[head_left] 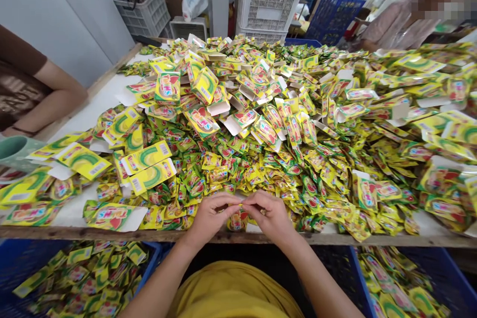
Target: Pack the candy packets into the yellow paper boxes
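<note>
At the table's front edge my left hand [215,212] and my right hand [269,210] meet, thumbs and forefingers pinched together. A small yellow edge shows between the fingertips, too little of it to name. Just below them lies a small printed candy packet [237,220], partly hidden by the fingers. Beyond my hands spreads a heap of small yellow-green candy packets [227,171] with watermelon prints. Flat yellow cartons [202,120] with white flaps lie on top of the heap. Two cartons [153,175] lie side by side to the left of my left hand.
Blue crates holding packed cartons stand below the table, a left one [149,263] and a right one [359,278]. A green cup [17,151] stands at the left edge. One person's arm [65,92] rests at the left; another person [400,22] sits far right. White crates [265,7] are stacked behind.
</note>
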